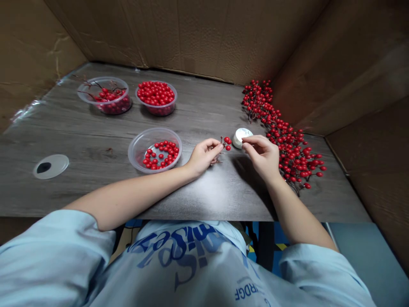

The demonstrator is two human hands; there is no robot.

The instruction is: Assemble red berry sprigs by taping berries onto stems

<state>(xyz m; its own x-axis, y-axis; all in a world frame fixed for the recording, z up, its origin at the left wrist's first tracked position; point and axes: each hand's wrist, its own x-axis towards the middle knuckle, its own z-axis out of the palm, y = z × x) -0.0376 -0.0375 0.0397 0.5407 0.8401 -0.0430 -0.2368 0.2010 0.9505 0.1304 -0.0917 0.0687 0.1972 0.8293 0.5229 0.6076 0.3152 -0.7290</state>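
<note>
The left hand (204,157) pinches a red-berry sprig (227,140). Whether the right hand (264,158), by a round white object (241,136), grips anything is unclear.

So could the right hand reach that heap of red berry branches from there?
Probably yes: the right hand is right beside the red berry branches, with nothing visible between them. The small white round container is on its other side, by the fingertips.
</note>
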